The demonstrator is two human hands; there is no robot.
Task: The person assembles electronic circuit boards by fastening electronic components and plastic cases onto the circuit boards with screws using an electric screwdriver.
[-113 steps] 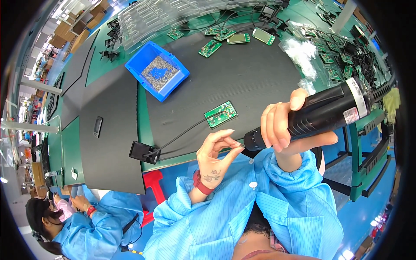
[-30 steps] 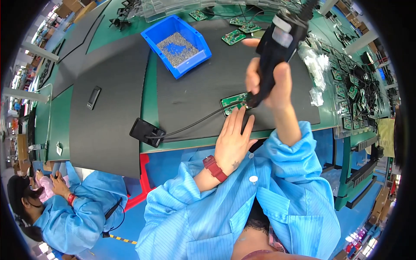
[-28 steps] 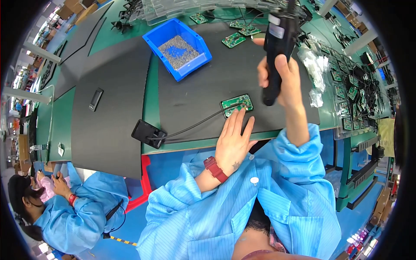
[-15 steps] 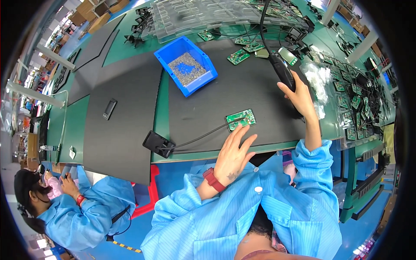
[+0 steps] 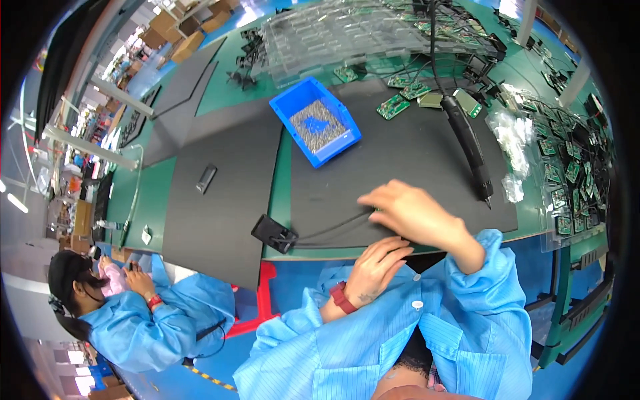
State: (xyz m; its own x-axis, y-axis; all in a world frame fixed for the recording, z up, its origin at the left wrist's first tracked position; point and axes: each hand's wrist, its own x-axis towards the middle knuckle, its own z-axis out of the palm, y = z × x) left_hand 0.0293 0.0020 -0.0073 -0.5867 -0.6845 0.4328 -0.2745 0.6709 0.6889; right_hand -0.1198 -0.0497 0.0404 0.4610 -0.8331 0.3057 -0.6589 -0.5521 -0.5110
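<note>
My right hand (image 5: 415, 212), slightly blurred, reaches left over the mat with its fingers stretched out. Beneath it a black cable (image 5: 333, 227) disappears; any board at that end is hidden. The cable runs left to a small black plastic housing (image 5: 273, 233) at the mat's front edge. My left hand (image 5: 380, 268), a red band on its wrist, is close below the right one at the table edge. Its fingers are extended and I see nothing in them. A black electric screwdriver (image 5: 468, 143) hangs from its cord over the right of the mat, with no hand on it.
A blue bin (image 5: 348, 139) of small screws stands on the dark mat (image 5: 400, 157). Behind it lie green circuit boards (image 5: 392, 107) and clear trays (image 5: 320, 47). Plastic bags (image 5: 512, 137) and more wired boards are at right. A co-worker (image 5: 157, 320) sits at left.
My right hand has let go of the screwdriver and moved left over the cable's end, where a green board showed before. The left hand has drawn back slightly, and the whole view has shifted.
</note>
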